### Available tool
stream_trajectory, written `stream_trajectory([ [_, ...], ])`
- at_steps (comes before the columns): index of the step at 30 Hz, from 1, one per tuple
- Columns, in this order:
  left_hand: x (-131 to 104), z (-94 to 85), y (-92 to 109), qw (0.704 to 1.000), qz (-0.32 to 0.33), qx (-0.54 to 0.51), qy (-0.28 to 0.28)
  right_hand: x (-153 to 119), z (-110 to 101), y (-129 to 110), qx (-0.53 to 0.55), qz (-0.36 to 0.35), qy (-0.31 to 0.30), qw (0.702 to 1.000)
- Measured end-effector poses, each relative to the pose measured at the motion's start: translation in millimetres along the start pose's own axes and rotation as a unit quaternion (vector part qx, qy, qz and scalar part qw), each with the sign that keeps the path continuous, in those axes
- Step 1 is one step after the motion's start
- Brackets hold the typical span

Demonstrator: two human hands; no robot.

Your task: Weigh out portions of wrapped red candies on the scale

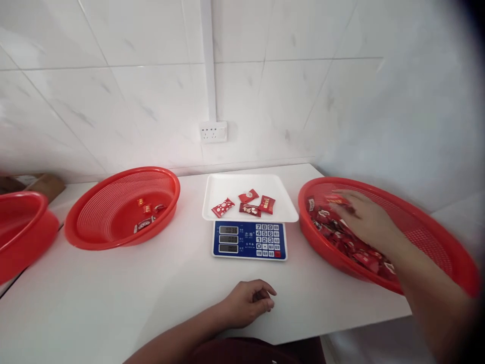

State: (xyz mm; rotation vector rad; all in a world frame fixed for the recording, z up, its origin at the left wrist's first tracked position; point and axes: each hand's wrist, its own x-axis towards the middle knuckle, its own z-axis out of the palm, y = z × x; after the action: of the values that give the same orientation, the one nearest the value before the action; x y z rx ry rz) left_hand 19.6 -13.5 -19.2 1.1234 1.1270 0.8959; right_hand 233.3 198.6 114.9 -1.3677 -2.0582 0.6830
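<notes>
My right hand (358,215) is over the right red basket (428,227), its fingers at a red packet (337,198) above a heap of small red packets (341,237). My left hand (248,303) rests on the table near the front edge, fingers loosely curled and apart, holding nothing. Ahead of it stands a blue and white scale (250,240) with a keypad and three displays. Several red wrapped packets (249,209) lie on the scale's white tray (215,186).
On the left, a red basket (98,212) holds a few small packets (146,222). Another red basket (22,222) sits at the far left edge, before a brown cardboard box (51,188). A socket (214,132) is on the tiled wall behind the white table (125,288).
</notes>
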Motion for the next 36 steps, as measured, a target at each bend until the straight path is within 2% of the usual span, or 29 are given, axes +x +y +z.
stream_trajectory([
  [1,0,-0.3,2,0.999,-0.002,-0.035,0.003,-19,6,-6,-0.043,-0.028,0.025,0.998],
  [3,-2,-1.3,10,0.993,-0.003,-0.118,0.007,-58,29,-12,-0.040,-0.097,-0.007,0.994],
  [6,-5,-2.9,25,0.978,0.004,-0.208,0.013,-107,83,-8,-0.013,-0.196,-0.111,0.974],
  [9,-9,-3.4,36,0.976,-0.003,-0.214,0.033,-136,130,0,0.020,-0.251,-0.097,0.963],
  [11,-11,-3.2,37,0.978,-0.024,-0.203,0.053,-146,148,3,0.044,-0.258,-0.073,0.962],
  [13,-14,-2.8,35,0.976,-0.043,-0.203,0.067,-151,154,3,0.063,-0.254,-0.073,0.962],
  [18,-23,-3.9,26,0.965,-0.081,-0.230,0.099,-159,150,-4,0.101,-0.236,-0.134,0.957],
  [22,-28,-5.1,20,0.956,-0.121,-0.264,0.048,-165,152,-11,0.131,-0.248,-0.164,0.946],
  [26,-26,-7.3,21,0.963,-0.083,-0.251,0.042,-170,156,-13,0.155,-0.225,-0.172,0.946],
  [29,-19,-17.8,34,0.980,-0.037,-0.183,0.070,-172,161,-7,0.203,-0.169,-0.137,0.955],
  [32,-7,-37.8,61,0.988,0.036,-0.071,0.134,-171,169,2,0.243,-0.121,-0.117,0.955],
  [36,6,-59.0,96,0.977,0.108,0.008,0.184,-171,176,7,0.237,-0.123,-0.119,0.956],
])
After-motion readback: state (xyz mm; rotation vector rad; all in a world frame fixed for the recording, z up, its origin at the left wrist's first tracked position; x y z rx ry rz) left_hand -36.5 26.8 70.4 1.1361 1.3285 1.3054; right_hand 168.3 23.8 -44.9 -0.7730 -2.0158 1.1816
